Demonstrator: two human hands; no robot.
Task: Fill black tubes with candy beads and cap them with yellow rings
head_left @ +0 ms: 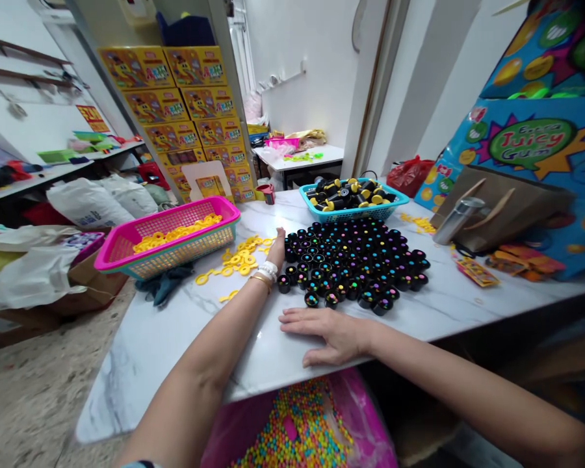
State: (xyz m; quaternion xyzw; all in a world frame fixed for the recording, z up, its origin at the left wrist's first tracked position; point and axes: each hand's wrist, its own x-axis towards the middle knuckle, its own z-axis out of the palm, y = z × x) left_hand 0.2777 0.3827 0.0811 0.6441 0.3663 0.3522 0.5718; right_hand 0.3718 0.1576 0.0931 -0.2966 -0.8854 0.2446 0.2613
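Observation:
My left hand (276, 248) reaches out with its edge toward the table, alongside the left border of a dense group of small black cups (351, 260). Its fingers look stretched out, though mostly seen edge-on. Coloured balls show inside many cups. Closer to me, my right hand (329, 333) lies flat on the white marbled table (175, 344), fingers extended and holding nothing. Left of my left hand are scattered yellow ring-shaped pieces (241, 257). Below the table edge sits a pink container (370, 422) with many small coloured balls (297, 429).
Behind the cups is a blue basket (355, 213) of black-and-yellow pieces. A pink basket (127, 237) with yellow rings stands at left. To the right are a silver bottle (458, 220), a brown paper bag (511, 205) and candy packets (476, 271). Yellow boxes (207, 104) are stacked behind.

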